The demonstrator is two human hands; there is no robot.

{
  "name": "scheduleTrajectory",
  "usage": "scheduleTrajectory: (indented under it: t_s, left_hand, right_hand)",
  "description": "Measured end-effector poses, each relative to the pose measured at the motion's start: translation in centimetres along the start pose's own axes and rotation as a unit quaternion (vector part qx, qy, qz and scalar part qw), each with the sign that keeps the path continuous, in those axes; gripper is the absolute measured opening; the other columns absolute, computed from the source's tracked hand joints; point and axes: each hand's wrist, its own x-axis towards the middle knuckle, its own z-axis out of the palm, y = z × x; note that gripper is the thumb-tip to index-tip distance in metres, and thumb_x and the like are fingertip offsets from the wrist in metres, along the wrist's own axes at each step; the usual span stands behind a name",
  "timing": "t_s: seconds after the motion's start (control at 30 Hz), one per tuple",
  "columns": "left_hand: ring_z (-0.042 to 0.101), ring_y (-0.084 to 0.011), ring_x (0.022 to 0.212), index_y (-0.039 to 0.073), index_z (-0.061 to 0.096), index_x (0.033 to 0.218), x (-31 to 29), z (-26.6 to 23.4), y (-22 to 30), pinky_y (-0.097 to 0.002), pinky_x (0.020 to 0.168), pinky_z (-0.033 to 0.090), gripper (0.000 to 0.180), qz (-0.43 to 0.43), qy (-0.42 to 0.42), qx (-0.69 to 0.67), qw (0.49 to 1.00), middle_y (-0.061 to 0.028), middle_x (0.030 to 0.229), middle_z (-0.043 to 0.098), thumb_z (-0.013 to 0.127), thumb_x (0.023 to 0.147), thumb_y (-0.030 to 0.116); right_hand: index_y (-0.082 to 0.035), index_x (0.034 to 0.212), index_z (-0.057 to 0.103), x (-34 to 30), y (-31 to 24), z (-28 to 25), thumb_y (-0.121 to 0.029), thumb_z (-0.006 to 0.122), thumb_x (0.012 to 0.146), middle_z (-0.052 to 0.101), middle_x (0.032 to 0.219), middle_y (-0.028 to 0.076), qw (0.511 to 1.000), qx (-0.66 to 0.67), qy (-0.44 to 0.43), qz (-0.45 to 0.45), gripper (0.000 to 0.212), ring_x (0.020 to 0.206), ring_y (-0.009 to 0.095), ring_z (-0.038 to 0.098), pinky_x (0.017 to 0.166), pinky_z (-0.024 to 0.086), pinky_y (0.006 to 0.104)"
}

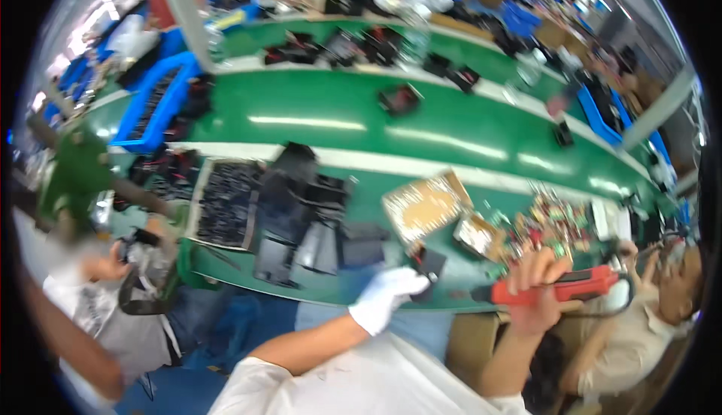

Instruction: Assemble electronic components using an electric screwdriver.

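My left hand [383,296], in a white glove, grips a small black plastic part [429,264] at the near edge of the green worktable. Bare, my right hand [535,293] is wrapped round a red electric screwdriver [585,285], whose tip points left toward the black part but stays apart from it. Several black plastic housings [320,248] lie stacked left of my gloved hand. Beyond the hands are a shallow cardboard box [425,206] and a smaller carton [478,236] with small bits in it. A loose heap of red and green circuit boards [553,223] lies beyond the screwdriver.
A tray [198,203] of small black parts lies left of the housings. Past a pale rail runs a green conveyor belt [301,106] carrying a dark assembly [399,99]. A blue bin [154,133] stands far left, near a green machine [75,174]. Co-workers sit on both sides.
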Motion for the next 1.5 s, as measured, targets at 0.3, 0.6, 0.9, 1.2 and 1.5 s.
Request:
scheduleTrajectory:
  t_s: [0.3,0.6,0.9,1.2,1.5]
  left_hand:
    - [0.059,-0.0177,0.093,-0.004,0.077,0.098,1.5,3.0,3.3,-0.028,0.086,0.045,0.019,-0.048,-0.011,0.024,0.999,-0.0065,0.103,0.068,0.07,0.092,0.012]
    - [0.056,-0.0149,0.086,-0.004,0.077,0.086,1.4,3.3,3.8,-0.0249,0.08,0.043,0.014,-0.023,0.0,0.049,0.999,-0.0055,0.095,0.063,0.078,0.09,0.009]
    - [0.056,-0.018,0.094,-0.003,0.079,0.09,2.1,2.6,3.8,-0.0284,0.085,0.044,0.012,-0.036,-0.021,0.083,0.996,-0.0063,0.097,0.067,0.077,0.089,0.009]
    - [0.056,-0.019,0.099,0.0,0.08,0.09,2.6,1.9,3.7,-0.0296,0.09,0.044,0.011,0.005,-0.085,0.155,0.984,-0.0057,0.101,0.071,0.075,0.09,0.01]
    - [0.057,-0.0209,0.106,0.001,0.077,0.095,2.3,2.6,3.3,-0.0328,0.094,0.046,0.013,0.014,-0.061,0.176,0.982,-0.01,0.116,0.068,0.08,0.083,0.007]
  right_hand:
    - [-0.008,0.097,0.06,-3.1,1.5,4.3,-0.015,0.075,0.094,0.067,0.079,0.007,0.966,-0.162,0.014,-0.199,0.017,0.055,0.014,0.058,0.052,0.051,0.0258]
    - [-0.011,0.093,0.058,-2.6,2.1,4.2,-0.031,0.079,0.096,0.063,0.077,0.001,0.951,-0.243,-0.027,-0.188,0.029,0.053,0.008,0.055,0.048,0.046,0.0202]
    - [-0.005,0.084,0.068,-0.8,1.4,3.2,-0.014,0.08,0.085,0.069,0.074,0.004,0.955,-0.222,-0.173,-0.098,0.015,0.055,0.016,0.06,0.054,0.052,0.0265]
    - [-0.003,0.085,0.069,-2.0,1.3,2.5,-0.012,0.082,0.082,0.068,0.072,0.005,0.961,-0.208,-0.153,-0.103,0.016,0.053,0.019,0.058,0.054,0.053,0.0291]
    - [-0.008,0.086,0.073,-1.5,0.0,3.3,-0.025,0.086,0.086,0.071,0.076,0.007,0.949,-0.256,-0.164,-0.083,0.023,0.054,0.021,0.061,0.057,0.054,0.0315]
